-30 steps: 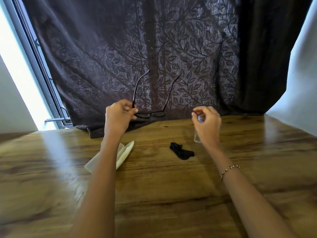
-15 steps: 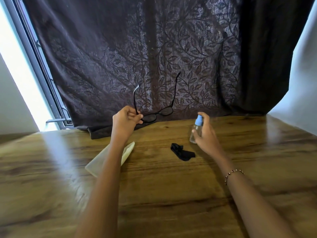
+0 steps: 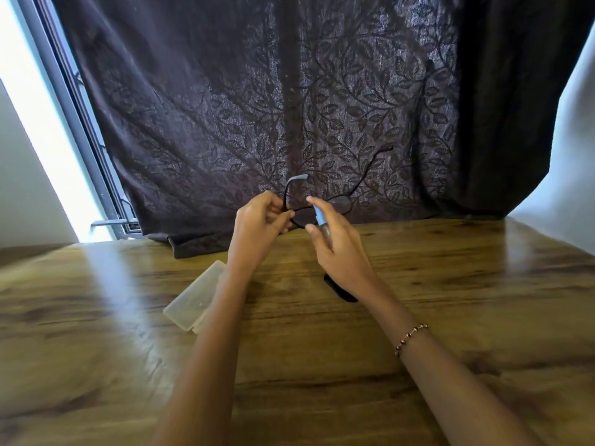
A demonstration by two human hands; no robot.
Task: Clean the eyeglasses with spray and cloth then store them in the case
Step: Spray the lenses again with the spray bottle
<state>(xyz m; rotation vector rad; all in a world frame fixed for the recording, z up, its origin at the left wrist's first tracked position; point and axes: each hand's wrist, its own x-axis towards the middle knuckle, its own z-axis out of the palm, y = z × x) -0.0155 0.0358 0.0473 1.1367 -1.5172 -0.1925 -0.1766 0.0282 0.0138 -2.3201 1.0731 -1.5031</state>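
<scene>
My left hand pinches the black-framed eyeglasses by one side of the frame and holds them up above the table's far edge, temples unfolded and pointing away. My right hand grips a small clear spray bottle with a light blue top, a finger resting over the top, right beside the lenses. A black cloth lies crumpled on the table, partly hidden under my right wrist. The pale translucent case lies on the table to the left of my left forearm.
The wooden table stretches across the view. A dark leaf-patterned curtain hangs behind it, its hem resting on the far edge. A window frame stands at the left and a white wall at the right.
My right hand took hold of the spray bottle, lifted it off the table and brought it left, up to the eyeglasses. My left hand tilted the glasses toward the right.
</scene>
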